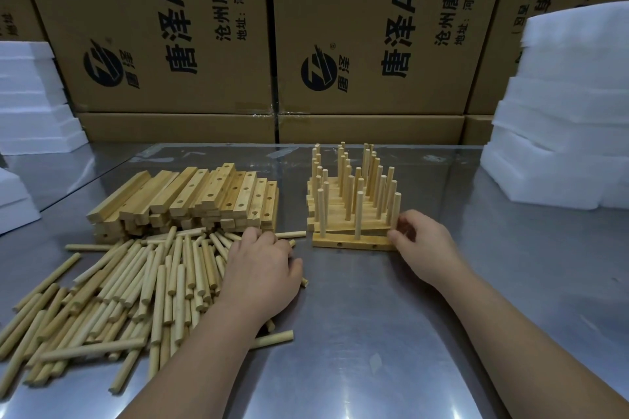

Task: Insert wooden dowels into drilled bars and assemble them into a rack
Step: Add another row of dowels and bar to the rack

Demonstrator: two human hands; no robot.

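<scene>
A heap of loose wooden dowels (136, 289) lies at the front left of the metal table (374, 333). Behind it stands a stack of drilled bars (190, 201). Right of centre sits a group of bars with upright dowels (350, 194). Its nearest bar (350, 242) lies flat with side holes and one dowel standing in it. My left hand (262, 269) rests palm down on the right edge of the dowel heap, fingers curled over some dowels. My right hand (422, 241) grips the right end of the nearest bar, next to an upright dowel.
Large printed cardboard boxes (272, 44) form a wall behind the table. White foam slabs are stacked at the far right (561, 112) and at the far left (30, 95). Bare metal surface stretches in front of the assembled bars.
</scene>
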